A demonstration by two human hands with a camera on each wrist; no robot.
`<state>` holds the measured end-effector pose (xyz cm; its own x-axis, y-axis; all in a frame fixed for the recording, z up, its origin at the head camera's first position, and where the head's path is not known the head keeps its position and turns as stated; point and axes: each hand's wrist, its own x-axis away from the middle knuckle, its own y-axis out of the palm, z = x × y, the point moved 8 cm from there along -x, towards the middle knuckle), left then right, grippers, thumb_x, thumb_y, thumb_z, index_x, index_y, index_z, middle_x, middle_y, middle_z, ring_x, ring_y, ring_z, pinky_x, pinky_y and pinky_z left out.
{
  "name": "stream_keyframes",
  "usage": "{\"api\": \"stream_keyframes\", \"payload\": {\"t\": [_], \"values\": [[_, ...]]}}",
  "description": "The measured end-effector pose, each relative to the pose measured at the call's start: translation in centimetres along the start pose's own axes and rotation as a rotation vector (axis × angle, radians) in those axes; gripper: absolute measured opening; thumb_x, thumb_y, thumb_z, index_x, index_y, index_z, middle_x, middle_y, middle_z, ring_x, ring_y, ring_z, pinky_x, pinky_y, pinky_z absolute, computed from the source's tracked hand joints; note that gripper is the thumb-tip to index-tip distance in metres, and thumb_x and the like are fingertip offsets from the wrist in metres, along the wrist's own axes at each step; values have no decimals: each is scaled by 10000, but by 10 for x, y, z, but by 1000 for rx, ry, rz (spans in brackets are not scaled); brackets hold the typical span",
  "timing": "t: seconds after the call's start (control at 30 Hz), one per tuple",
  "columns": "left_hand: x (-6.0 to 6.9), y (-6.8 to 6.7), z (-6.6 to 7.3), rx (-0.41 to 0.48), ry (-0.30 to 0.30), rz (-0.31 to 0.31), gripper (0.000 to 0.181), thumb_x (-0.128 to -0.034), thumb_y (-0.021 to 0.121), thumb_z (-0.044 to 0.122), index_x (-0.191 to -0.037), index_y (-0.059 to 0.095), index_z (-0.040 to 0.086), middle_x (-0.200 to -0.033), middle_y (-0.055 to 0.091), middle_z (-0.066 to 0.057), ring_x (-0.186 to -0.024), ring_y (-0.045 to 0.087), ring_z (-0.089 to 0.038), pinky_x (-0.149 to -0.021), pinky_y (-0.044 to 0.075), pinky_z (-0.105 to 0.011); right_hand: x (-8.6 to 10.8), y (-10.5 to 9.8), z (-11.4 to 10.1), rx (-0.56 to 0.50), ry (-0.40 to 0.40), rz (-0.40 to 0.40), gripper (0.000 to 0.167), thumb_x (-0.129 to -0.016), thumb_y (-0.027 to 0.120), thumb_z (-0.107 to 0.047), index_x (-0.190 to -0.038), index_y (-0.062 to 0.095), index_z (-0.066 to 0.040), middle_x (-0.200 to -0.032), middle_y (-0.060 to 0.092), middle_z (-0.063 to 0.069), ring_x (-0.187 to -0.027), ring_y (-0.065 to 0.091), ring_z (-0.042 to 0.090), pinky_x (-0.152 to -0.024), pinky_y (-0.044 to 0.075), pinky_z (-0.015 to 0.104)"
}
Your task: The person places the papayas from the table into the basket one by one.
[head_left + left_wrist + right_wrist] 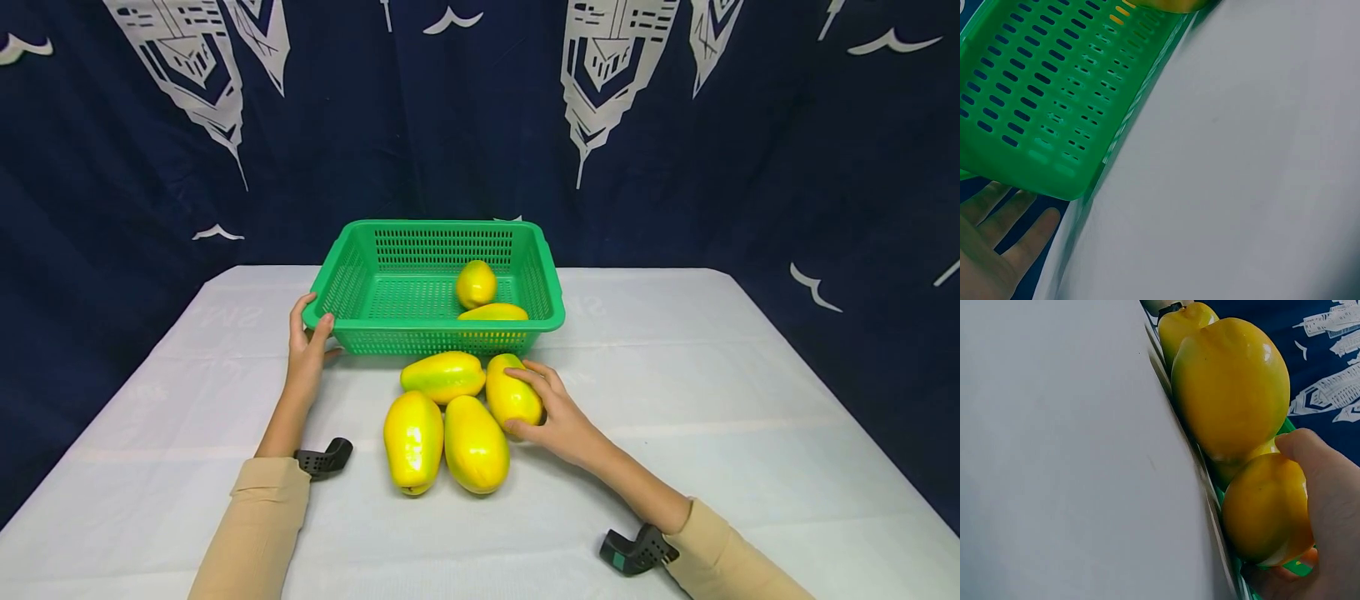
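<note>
A green plastic basket [442,325] stands at the back of the table, with a papaya [477,285] and a second papaya [493,312] inside on its right. My left hand [307,350] holds the basket's front left corner, thumb at the front rim and fingers at the left side. In front of the basket my right hand [551,417] grips a yellow papaya [513,392] from its right side, thumb near and fingers over the far side. Beside that one lie a greenish-yellow papaya [442,377], a papaya [414,442] at the left and another papaya [476,446] nearer me.
A white cloth covers the table [675,358]. Behind it hangs a dark blue curtain [465,125] with white prints. Each wrist wears a black camera band, the left band [326,458] and the right band [637,550].
</note>
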<state>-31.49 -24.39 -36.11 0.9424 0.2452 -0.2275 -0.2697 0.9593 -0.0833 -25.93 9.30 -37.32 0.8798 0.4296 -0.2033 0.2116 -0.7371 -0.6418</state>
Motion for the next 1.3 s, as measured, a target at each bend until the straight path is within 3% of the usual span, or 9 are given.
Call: {"api": "stream_keyframes", "payload": {"t": [0.27,0.47,0.77,1.3], "values": [[-1,0,-1,7,-8,0,512,-957,404,365,-1413,176,319,-1356,351,-125,-986,481,-26,-874,411,-480,0,-1,4,-44,31,27,650,-757,707,-267,-1325,392,-233,-1441,236,113,-1279,341,365,-969,341,555],[-2,-2,-2,-2,-14,8,505,-953,412,368,-1406,195,318,-1327,355,-113,-977,486,-32,-825,453,-389,-1,-1,5,-52,10,60,637,-750,717,-231,-1311,417,-207,-1416,283,105,-1280,349,347,-974,345,533],[-2,-2,-3,-10,-12,10,505,-952,413,373,-1405,198,318,-1326,364,-118,-961,493,-21,-796,466,-342,0,-3,2,-58,2,80,633,-748,713,-215,-1311,423,-192,-1405,308,101,-1279,354,331,-970,352,521],[-2,-1,-2,-12,-19,7,517,-949,416,379,-1410,191,314,-1321,361,-117,-965,485,-32,-819,451,-379,0,-9,-7,-43,-20,111,636,-741,719,-189,-1305,426,-171,-1386,330,128,-1270,360,340,-960,368,538]]}}
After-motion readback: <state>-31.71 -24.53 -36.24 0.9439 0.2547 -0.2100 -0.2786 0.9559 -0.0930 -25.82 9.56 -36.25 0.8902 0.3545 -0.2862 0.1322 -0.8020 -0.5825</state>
